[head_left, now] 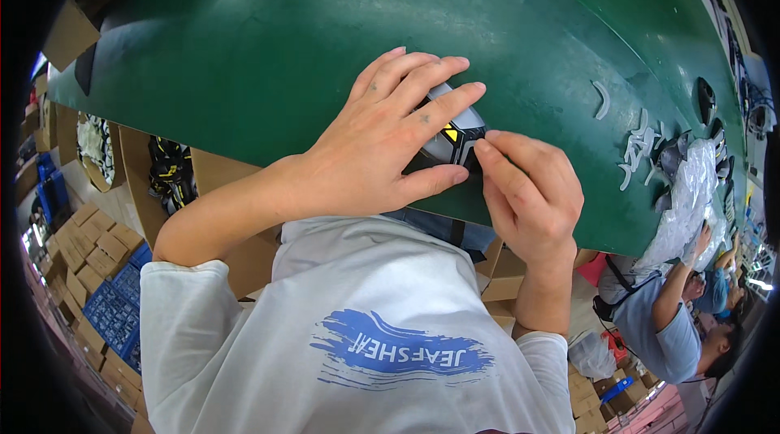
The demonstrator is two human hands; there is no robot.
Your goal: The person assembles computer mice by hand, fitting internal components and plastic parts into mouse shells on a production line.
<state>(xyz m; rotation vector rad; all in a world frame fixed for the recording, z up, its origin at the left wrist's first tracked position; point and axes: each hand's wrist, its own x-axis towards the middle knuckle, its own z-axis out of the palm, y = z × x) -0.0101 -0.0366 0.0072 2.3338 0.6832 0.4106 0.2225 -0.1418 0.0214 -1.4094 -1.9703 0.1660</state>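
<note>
A grey and black plastic shell part with yellow patches (pixel 465 119) lies on the green table (pixel 325 19), close to its near edge. My left hand (pixel 382 129) is spread across the part, fingers over the far side and thumb along the near side, holding it and covering much of it. At the part's right end, my right hand (pixel 532 194) has thumb and forefinger closed in a pinch touching its edge. What sits between those fingertips, if anything, is hidden.
To the right lie a curved grey trim strip (pixel 600 101), several similar strips (pixel 638 145), dark shell parts (pixel 706 99) and a clear plastic bag (pixel 691 186). A co-worker (pixel 662 316) is at the lower right. Open cardboard boxes (pixel 215 174) stand below the near edge.
</note>
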